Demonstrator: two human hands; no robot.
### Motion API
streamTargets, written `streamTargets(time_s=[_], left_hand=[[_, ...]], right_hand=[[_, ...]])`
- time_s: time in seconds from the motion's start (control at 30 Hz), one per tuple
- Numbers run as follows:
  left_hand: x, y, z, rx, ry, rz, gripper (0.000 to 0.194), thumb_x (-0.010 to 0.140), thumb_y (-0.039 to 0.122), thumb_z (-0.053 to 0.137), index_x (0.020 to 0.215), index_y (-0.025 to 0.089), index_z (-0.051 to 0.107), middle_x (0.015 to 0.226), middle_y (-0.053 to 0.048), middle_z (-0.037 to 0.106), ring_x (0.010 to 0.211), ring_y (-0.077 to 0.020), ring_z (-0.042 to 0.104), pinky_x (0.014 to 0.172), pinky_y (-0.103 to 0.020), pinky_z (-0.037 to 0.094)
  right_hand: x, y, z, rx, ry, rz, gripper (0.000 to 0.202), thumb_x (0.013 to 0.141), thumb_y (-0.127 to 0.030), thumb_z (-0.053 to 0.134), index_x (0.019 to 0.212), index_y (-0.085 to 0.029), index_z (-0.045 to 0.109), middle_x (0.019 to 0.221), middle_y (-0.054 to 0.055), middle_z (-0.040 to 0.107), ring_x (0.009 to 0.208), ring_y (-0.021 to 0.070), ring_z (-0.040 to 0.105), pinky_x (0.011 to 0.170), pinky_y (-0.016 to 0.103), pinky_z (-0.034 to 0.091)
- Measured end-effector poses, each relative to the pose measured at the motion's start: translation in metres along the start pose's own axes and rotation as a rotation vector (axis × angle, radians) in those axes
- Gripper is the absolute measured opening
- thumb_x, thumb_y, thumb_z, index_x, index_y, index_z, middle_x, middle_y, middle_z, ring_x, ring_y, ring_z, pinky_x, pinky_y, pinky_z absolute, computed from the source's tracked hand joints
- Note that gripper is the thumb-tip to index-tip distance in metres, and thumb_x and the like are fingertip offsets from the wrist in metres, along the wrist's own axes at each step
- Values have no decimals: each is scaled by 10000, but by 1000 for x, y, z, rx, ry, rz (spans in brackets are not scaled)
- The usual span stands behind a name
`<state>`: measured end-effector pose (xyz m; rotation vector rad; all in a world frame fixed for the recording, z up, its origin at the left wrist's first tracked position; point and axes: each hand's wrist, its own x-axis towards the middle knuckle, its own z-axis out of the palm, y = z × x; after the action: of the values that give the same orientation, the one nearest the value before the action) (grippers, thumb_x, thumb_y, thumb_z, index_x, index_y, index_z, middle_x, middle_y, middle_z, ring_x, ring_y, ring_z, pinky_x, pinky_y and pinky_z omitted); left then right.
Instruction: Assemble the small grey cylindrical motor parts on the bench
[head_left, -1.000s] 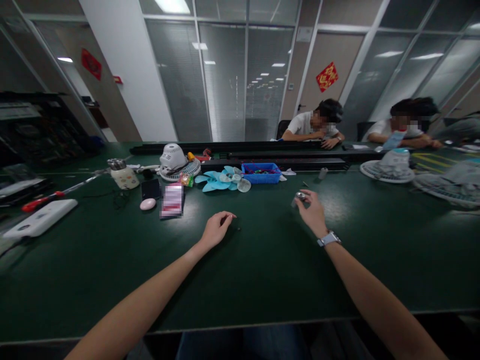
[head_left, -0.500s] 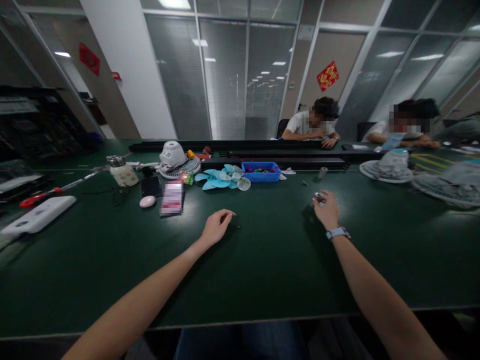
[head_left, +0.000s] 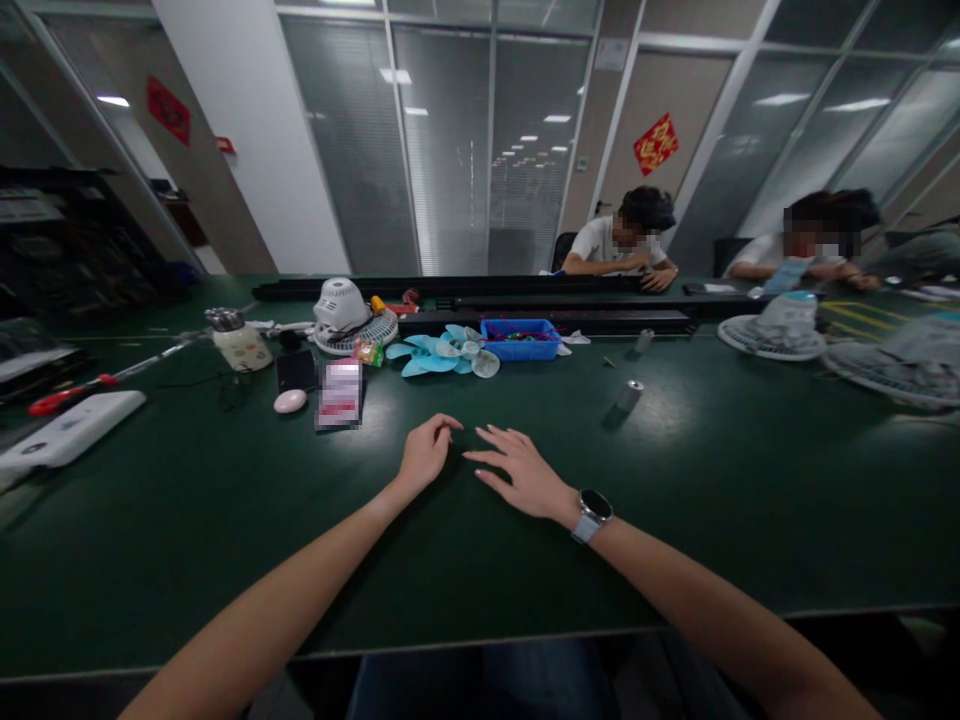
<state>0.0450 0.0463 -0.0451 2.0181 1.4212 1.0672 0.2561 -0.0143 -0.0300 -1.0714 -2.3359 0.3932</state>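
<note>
1. Two bare hands of mine rest or hover over the middle of the green table, near each other but apart.
2. My left hand is curled, thumb and forefinger close together; I cannot tell whether anything small sits between them.
3. My right hand has its fingers spread wide and pointing left; nothing shows in its grip.
4. One silvery cylinder stands on end on the table, to the right of my right hand and farther off, well apart from it. I judge it to be metal: stiff, hard, fairly heavy for its bulk, and apt to slip on its smooth side. The surest hold, I judge, is thumb and fingers on opposite sides of the body, squeezed evenly.
5. Another, paler cylinder stands beyond it; its material is too small to tell.
6. Light blue fan blades lie far and left, beside a blue tray. They look thin, light and springy, best lifted at the hub.
</note>
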Motion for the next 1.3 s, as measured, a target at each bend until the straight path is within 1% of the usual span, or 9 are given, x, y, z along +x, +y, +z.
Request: streamTargets(time_s=[0.13,0.3,0.4,0.5,0.67,0.8,0.93,1.1,1.3], left_hand=[[-1,2,0,0,-12,1,301,870,193,395,930,193,690,736,-5,671,696,-169,632,704,-279,470],[-1,4,0,-2,-19,-16,300,862,193,402,924,197,696,705,0,659,665,-166,622,664,-267,455],[-1,2,0,6,-25,-15,304,864,194,403,930,204,699,704,4,654,661,-165,617,654,-265,447],[0,0,0,9,-34,-18,304,869,203,407,941,209,703,710,5,650,663,-163,612,641,-261,443],[0,-1,0,11,-48,-23,305,873,210,412,960,209,705,734,4,653,676,-162,613,649,-264,444],[0,1,-1,4,-50,-23,311,871,199,409,956,208,708,727,2,648,683,-166,616,648,-266,442],[0,2,-1,8,-55,-27,311,872,194,412,961,203,709,721,0,647,669,-163,608,642,-263,442],[0,3,-2,5,-56,-24,308,872,191,412,957,202,708,728,2,651,683,-163,615,664,-265,442],[0,3,-1,9,-52,-22,304,861,188,415,944,204,707,724,5,653,679,-163,611,662,-262,431]], right_hand=[[-1,1,4,43,-63,11,374,954,-374,501,1320,-350,571,1463,16,484,1417,261,336,1141,573,247],[0,2,4,66,-31,24,368,961,-346,489,1318,-329,576,1403,20,549,1385,247,393,1133,558,272],[1,12,-4,44,20,36,381,951,-336,503,1327,-331,565,1405,17,547,1368,249,418,1127,565,278],[-4,43,-30,-64,180,79,406,928,-322,529,1333,-326,562,1412,16,538,1362,264,425,1126,574,279],[-31,119,-94,-325,558,287,402,910,-306,495,1282,-217,617,1360,86,584,1272,271,528,1076,524,387],[-53,155,-122,-460,682,395,416,865,-277,514,1234,-139,649,1317,137,611,1179,275,603,1023,465,460],[-63,165,-126,-553,713,475,396,848,-263,518,1185,-133,681,1276,130,641,1127,284,632,986,453,489],[-66,170,-124,-589,680,576,363,832,-259,526,1121,-146,714,1216,115,679,1083,291,653,949,452,509],[-67,171,-123,-574,651,608,360,835,-251,526,1126,-148,712,1243,105,666,1096,287,646,962,447,502]])
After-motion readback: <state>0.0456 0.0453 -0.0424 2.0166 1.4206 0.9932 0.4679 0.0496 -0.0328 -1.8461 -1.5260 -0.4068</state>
